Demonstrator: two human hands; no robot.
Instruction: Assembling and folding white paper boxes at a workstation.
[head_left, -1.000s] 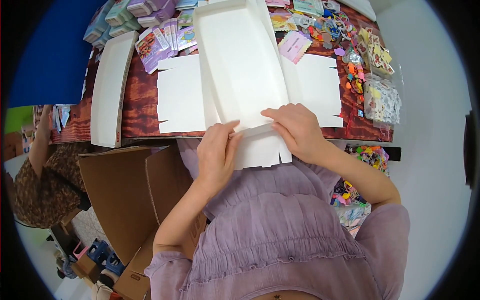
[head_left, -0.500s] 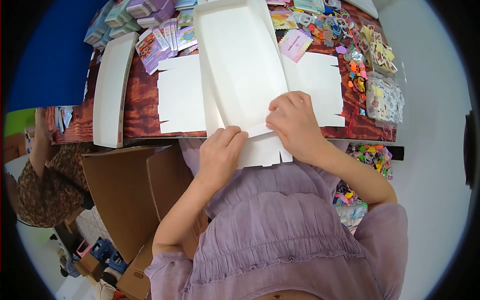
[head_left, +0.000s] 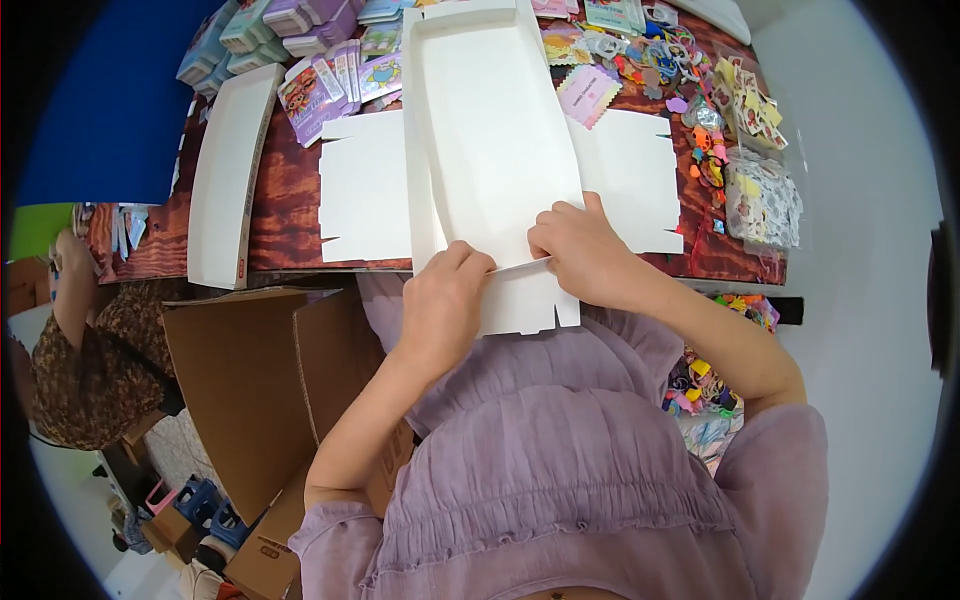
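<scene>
A long white cardboard box (head_left: 490, 130) with raised walls lies in front of me, its near end reaching the table edge. My left hand (head_left: 447, 300) is closed on the near left corner, fingertips curled over the folded end. At the near right corner my right hand (head_left: 585, 250) grips the same box, its fingers bent at the wall. Between my hands a white end flap with slits (head_left: 530, 303) hangs toward me past the table edge. Beneath the box, flat white cardboard (head_left: 365, 185) sticks out on both sides.
A finished-looking white box (head_left: 228, 190) stands at left, near small purple cartons (head_left: 315, 100). Plastic trinkets (head_left: 708, 150) and bagged stickers (head_left: 765, 200) lie at right. A large open brown carton (head_left: 240, 380) stands below the table. Another person's arm (head_left: 75, 285) is at far left.
The near end wall stands more upright between my hands. My right hand has shifted slightly, its fingers drawn closer to the corner. The view has moved a little.
</scene>
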